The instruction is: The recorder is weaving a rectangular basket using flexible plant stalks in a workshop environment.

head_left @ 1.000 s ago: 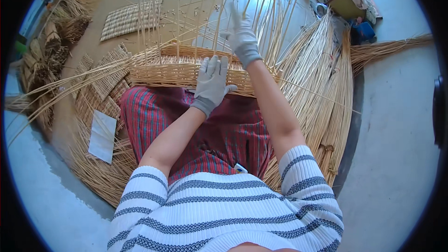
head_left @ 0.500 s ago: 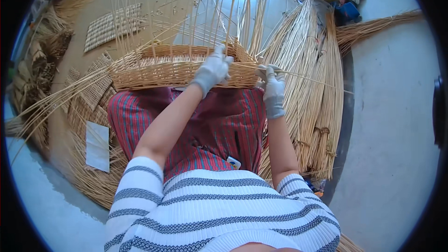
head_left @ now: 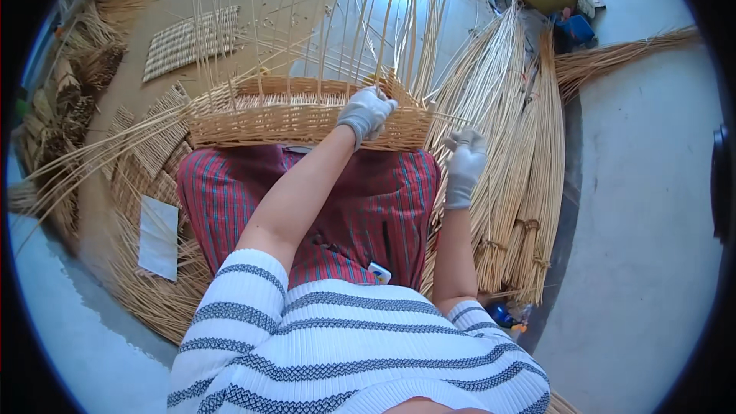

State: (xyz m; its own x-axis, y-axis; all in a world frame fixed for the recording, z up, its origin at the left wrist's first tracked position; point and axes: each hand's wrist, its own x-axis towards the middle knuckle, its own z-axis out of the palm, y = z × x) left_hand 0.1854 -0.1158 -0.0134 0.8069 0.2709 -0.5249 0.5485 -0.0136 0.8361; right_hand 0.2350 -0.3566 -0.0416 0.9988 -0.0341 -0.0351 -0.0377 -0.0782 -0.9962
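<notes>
A half-woven wicker basket [head_left: 268, 127], long and shallow, rests across my lap, with tall bare stakes rising from its walls. My left hand [head_left: 368, 113], in a whitish glove, is closed over the rim of the near wall, right of the middle. The left thumb and fingertips are partly hidden. Just off the basket's right end is my right hand [head_left: 466, 155], also gloved, its fingers curled. A thin wicker strand [head_left: 452, 118] sticks out from the basket just above the right fingers; whether they grip it is unclear.
Long bundles of pale wicker rods [head_left: 498, 161] lie on the right. A woven mat [head_left: 192, 42] and a white sheet [head_left: 159, 238] lie at the left. Loose strands [head_left: 100, 155] fan out from the basket's left end. A blue container [head_left: 573, 29] stands at the back right.
My left hand has moved right along the rim and closed down on it. My right hand has dropped slightly and moved right, away from the basket's end.
</notes>
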